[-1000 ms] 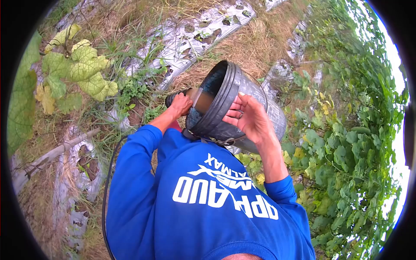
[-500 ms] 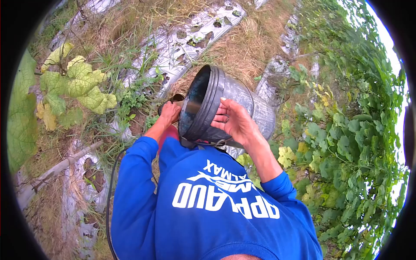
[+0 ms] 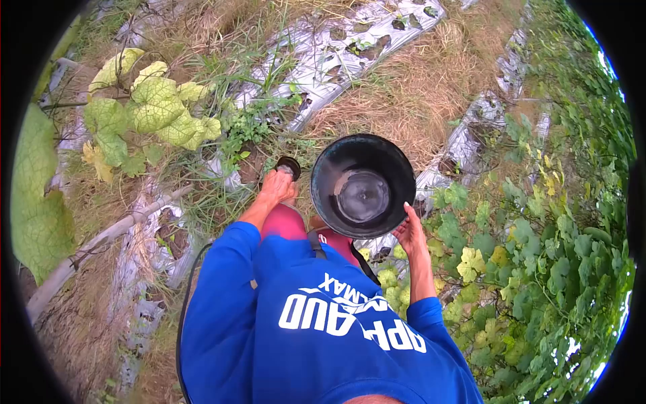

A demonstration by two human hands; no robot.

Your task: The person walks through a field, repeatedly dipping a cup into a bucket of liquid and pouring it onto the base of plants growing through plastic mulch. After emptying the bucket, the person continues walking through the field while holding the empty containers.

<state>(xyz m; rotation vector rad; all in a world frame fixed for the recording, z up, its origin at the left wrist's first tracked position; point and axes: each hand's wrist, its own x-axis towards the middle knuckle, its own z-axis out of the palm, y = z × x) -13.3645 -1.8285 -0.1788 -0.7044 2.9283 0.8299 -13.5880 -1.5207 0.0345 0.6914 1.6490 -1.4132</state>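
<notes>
A black bucket (image 3: 323,161) stands almost upright in front of my legs, its open mouth facing me. Inside, its scuffed dark wall and a greyish round bottom show. My right hand (image 3: 412,234) grips the near right side of its rim, thumb at the edge and fingers on the outer wall. To the left of the bucket, my left hand (image 3: 276,187) is closed around a small dark round cup (image 3: 290,165), whose rim points away from me. The hand covers much of the cup.
Torn silver plastic mulch (image 3: 323,50) with holes runs ahead over dry grass (image 3: 410,101). Leafy vines (image 3: 538,269) fill the right side. Large yellowing leaves (image 3: 158,111) hang at the left, above a wooden pole (image 3: 121,232). A thin black hose (image 3: 185,310) passes my left sleeve.
The bucket has swung from lying tilted leftward to nearly upright. My right hand has gone from its side to the rim. My left hand has come out from beside the bucket's mouth with the cup.
</notes>
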